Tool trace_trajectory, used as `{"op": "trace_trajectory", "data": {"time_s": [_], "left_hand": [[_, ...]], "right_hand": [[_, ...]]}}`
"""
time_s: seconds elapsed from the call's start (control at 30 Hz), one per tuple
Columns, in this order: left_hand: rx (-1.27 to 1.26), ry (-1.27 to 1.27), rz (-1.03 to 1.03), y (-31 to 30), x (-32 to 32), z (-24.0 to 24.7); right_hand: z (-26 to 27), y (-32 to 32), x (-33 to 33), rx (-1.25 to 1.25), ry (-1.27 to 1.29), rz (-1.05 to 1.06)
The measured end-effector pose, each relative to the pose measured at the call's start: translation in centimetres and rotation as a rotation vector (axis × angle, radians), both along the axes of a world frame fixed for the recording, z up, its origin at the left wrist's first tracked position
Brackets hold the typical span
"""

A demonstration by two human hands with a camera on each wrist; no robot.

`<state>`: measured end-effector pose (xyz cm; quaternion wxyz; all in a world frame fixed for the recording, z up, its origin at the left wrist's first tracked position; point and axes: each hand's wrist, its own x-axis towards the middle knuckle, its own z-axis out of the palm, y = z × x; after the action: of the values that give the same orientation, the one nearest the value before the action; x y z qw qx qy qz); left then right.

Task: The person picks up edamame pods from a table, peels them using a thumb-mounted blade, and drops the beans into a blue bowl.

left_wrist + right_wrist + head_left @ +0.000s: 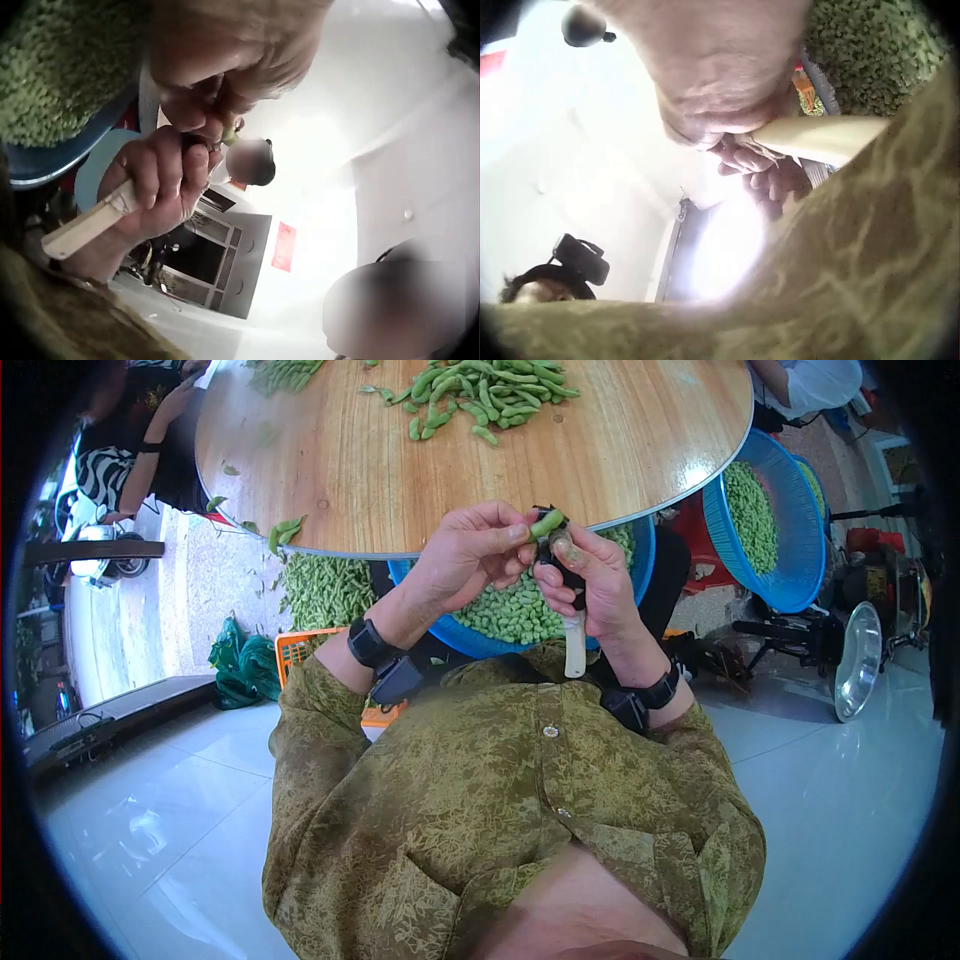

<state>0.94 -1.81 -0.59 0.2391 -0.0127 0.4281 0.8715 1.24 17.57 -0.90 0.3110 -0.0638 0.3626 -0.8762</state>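
Note:
In the head view, my left hand [468,555] pinches one end of a green bean pod [547,523] between thumb and fingertips. My right hand [597,575] grips a hand tool with a pale handle [575,648] and a black upper part, right up against the pod. Its handle sticks out below the right fist, also in the left wrist view. The tool's working end is mostly hidden by the fingers. Both hands meet just over the table's near edge, above a blue basin [648,565] of small green beans [505,615].
Loose pods [480,395] lie heaped on the round wooden table [330,470]. More pods [325,595] fill an orange basket [293,650] at left. A tilted blue basket [795,585] of beans and a steel bowl [858,660] stand at right. Other people sit around the table.

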Motion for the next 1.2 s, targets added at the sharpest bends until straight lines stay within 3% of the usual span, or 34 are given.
{"op": "trace_trajectory", "data": {"time_s": [0.2, 0.27, 0.3, 0.37, 0.4, 0.47, 0.57, 0.6, 0.67, 0.7, 0.77, 0.8, 0.87, 0.9, 0.97, 1.03, 1.1, 1.17, 1.2], "left_hand": [[0.385, -0.219, -0.192, 0.1, 0.6, 0.1], [0.083, -0.123, -0.066, 0.6, 0.8, 0.2], [0.084, -0.12, -0.067, 0.9, 0.9, 0.4], [-0.562, 0.333, 0.077, 1.5, 1.1, 1.0], [-0.563, 0.332, 0.076, 1.4, 1.1, 1.3], [-1.112, 1.012, 0.202, 1.2, 1.2, 1.7], [-1.243, 1.239, 0.253, 1.1, 1.0, 1.1], [-1.244, 1.24, 0.254, 1.2, 1.2, 1.1], [-0.88, 0.614, 0.14, 1.5, 1.7, 1.1], [-0.878, 0.614, 0.137, 1.5, 1.6, 1.2], [-0.48, 0.108, -0.007, 1.3, 1.4, 1.4], [-0.48, 0.107, -0.004, 1.0, 1.3, 1.3], [-0.183, -0.076, -0.084, 0.6, 1.2, 0.9], [-0.183, -0.076, -0.086, 0.8, 1.3, 0.8], [-0.442, 0.074, -0.046, 1.5, 1.6, 0.8], [-0.472, 0.074, -0.062, 1.8, 2.0, 0.9], [-0.505, 0.077, -0.073, 1.8, 2.0, 1.0], [-0.559, 0.128, -0.108, 1.7, 2.1, 1.2], [-0.559, 0.127, -0.107, 1.7, 2.2, 1.2]], "right_hand": [[-0.7, 1.5, 0.0, -0.149, -0.172, 0.126], [-0.9, 1.5, 0.1, -0.172, -0.209, 0.124], [-0.6, 1.2, 0.1, -0.155, -0.246, 0.094], [-0.3, 1.0, 0.1, -0.139, -0.283, 0.062], [-0.2, 0.9, 0.1, -0.127, -0.28, 0.054], [-0.2, 0.8, 0.2, -0.118, -0.278, 0.046], [-0.2, 0.8, 0.4, -0.154, -0.293, 0.079], [-0.2, 0.7, 0.6, -0.13, -0.263, 0.071], [-0.1, 0.8, 0.6, -0.106, -0.232, 0.056], [0.0, 0.9, 0.7, -0.061, -0.232, 0.03], [-0.2, 1.2, 0.9, -0.014, -0.234, 0.007], [-0.6, 1.5, 0.9, 0.02, -0.195, 0.008], [-0.9, 1.5, 1.0, 0.052, -0.157, 0.009], [-0.9, 1.5, 1.1, 0.155, -0.053, -0.026], [-0.9, 1.5, 1.1, 0.258, 0.053, -0.063], [-0.7, 1.3, 1.2, 0.617, 0.331, -0.211], [-0.7, 0.9, 1.2, 0.647, 0.423, -0.315], [-1.1, 0.9, 0.7, 0.806, 0.797, -0.456], [-1.1, 1.2, 0.5, 0.806, 0.796, -0.455]]}}
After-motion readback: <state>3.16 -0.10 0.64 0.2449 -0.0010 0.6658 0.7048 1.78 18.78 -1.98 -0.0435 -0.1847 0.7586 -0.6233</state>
